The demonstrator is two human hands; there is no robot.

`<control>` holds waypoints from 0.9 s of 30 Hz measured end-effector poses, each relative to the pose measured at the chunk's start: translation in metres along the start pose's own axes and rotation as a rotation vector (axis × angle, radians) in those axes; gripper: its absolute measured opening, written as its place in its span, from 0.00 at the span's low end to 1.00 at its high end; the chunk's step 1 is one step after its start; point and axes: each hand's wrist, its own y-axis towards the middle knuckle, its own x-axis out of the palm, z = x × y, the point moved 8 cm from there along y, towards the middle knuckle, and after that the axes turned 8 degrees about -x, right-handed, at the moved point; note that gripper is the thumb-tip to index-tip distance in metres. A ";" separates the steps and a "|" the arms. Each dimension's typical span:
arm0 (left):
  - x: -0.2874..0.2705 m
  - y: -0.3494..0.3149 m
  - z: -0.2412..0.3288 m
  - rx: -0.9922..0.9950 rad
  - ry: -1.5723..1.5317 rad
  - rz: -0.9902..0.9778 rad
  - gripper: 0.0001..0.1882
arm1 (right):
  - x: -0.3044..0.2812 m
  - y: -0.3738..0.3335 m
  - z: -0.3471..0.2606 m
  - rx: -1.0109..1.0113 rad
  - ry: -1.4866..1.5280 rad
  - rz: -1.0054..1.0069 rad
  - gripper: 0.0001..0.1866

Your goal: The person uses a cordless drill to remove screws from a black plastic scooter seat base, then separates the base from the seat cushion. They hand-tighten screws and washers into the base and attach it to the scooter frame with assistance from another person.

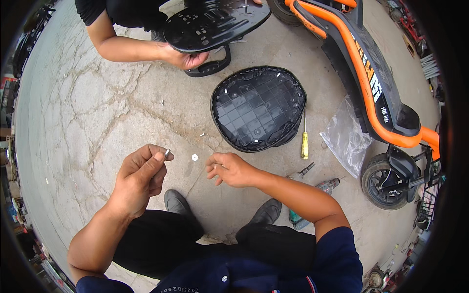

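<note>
Between the thumb and forefinger of my left hand is a small shiny metal bolt. My right hand is half curled, with a tiny pale bit near its fingertips that I cannot make out. On the concrete between my hands lies a round white washer. Beyond my right hand rests an upturned black seat cushion, its ribbed underside facing up. Across from me, another person's hand supports a black metal seat plate with many holes, and a bolt stands on it.
A yellow-handled screwdriver lies right of the cushion, near a clear plastic bag. Two power drills lie beyond my right forearm. An orange and black scooter stands at the right. A black looped part sits under the plate.
</note>
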 end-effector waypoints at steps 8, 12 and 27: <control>0.008 0.004 0.003 0.021 0.017 -0.041 0.11 | -0.009 -0.010 0.100 0.106 -0.928 -0.194 0.14; 0.009 0.005 0.007 0.042 0.027 -0.043 0.12 | -0.021 -0.015 0.116 0.144 -0.998 -0.264 0.15; 0.020 0.017 0.010 0.034 0.050 -0.083 0.13 | -0.034 -0.009 0.119 0.155 -0.988 -0.276 0.12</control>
